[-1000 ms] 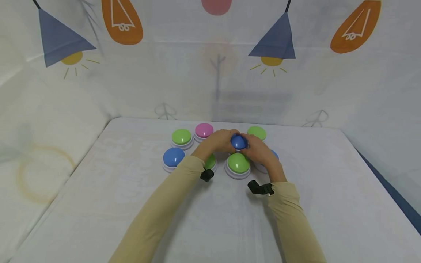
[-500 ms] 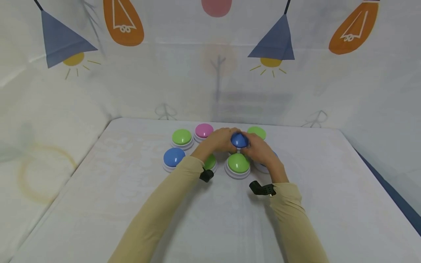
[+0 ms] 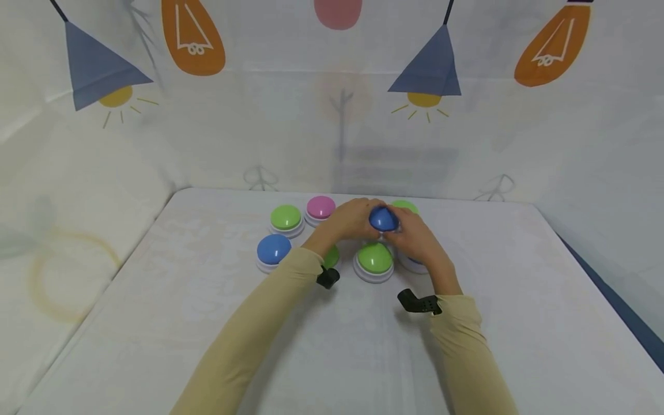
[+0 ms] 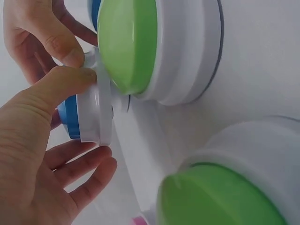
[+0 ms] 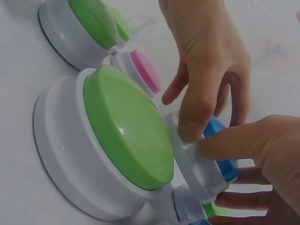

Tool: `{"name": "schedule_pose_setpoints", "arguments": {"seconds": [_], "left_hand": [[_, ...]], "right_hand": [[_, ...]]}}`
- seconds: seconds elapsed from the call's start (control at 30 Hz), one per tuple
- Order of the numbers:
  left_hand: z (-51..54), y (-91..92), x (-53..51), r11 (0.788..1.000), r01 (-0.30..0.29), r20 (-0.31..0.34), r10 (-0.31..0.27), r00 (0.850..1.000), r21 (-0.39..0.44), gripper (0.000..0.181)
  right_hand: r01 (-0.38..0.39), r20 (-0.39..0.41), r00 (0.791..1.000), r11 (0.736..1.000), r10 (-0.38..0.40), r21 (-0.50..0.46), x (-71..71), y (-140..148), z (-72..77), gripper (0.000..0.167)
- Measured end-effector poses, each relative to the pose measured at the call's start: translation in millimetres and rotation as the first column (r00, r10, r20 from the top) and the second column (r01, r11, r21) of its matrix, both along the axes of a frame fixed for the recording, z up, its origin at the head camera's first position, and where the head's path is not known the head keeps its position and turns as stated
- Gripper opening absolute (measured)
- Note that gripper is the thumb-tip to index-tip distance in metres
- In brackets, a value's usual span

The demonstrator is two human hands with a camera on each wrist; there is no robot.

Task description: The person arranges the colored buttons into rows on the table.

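Observation:
My left hand (image 3: pixel 355 219) and right hand (image 3: pixel 417 236) together grip a blue-domed push button (image 3: pixel 384 219) with a white base, behind the front green button (image 3: pixel 374 258). In the left wrist view, both thumbs press its white base (image 4: pixel 93 108), with the left fingers (image 4: pixel 96 173) around the lower edge. The right wrist view shows the thumbs meeting on the white rim, near the blue dome (image 5: pixel 227 168). Behind my right hand, another green button (image 3: pixel 406 205) is partly covered. Beneath that hand, a second blue button (image 3: pixel 415 264) is mostly hidden.
To the left stand a blue button (image 3: pixel 274 249), a green button (image 3: pixel 286 217) and a pink button (image 3: pixel 320 207). One more green button (image 3: pixel 331 256) is partly behind my left wrist. A printed cloth wall (image 3: pixel 290 132) rises behind the white table (image 3: pixel 129 323).
Both hands have shifted slightly right and away with the held blue button. My right hand now covers more of the blue button at the right. The other buttons have stayed in place.

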State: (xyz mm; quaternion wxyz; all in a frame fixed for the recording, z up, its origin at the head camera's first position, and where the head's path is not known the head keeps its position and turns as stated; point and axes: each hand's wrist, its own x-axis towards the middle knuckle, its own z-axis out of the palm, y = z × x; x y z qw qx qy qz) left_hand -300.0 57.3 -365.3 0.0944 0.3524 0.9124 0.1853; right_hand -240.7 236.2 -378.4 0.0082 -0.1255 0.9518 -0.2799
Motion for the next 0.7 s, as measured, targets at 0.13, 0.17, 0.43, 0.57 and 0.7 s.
{"name": "schedule_pose_setpoints", "arguments": {"seconds": [0.13, 0.17, 0.43, 0.57, 0.7], "left_hand": [[3.8, 4.4, 5.6, 1.0, 0.011, -0.005, -0.011, 1.0, -0.009, 0.076], [4.3, 5.5, 6.9, 1.0, 0.014, -0.013, -0.014, 1.0, -0.01, 0.076], [9.3, 16.9, 21.1, 0.999, 0.034, -0.061, -0.034, 0.998, 0.005, 0.076], [9.9, 23.8, 28.5, 0.999, 0.042, -0.05, -0.042, 0.998, 0.006, 0.075], [9.2, 30.7, 35.8, 0.998, 0.066, -0.064, -0.066, 0.996, 0.001, 0.074]], "right_hand": [[0.005, -0.024, 1.0, 1.0, -0.005, 0.002, 9.3, 3.7, 4.1, 0.068], [0.007, -0.032, 0.999, 1.0, -0.007, 0.001, 11.9, 4.6, 5.4, 0.068], [0.02, -0.078, 0.997, 0.999, -0.023, -0.027, 32.7, 14.4, 13.1, 0.066], [0.023, -0.068, 0.997, 0.999, -0.024, -0.024, 42.2, 20.5, 15.0, 0.065], [0.027, -0.045, 0.999, 1.0, -0.027, -0.016, 52.0, 27.7, 17.2, 0.065]]}}
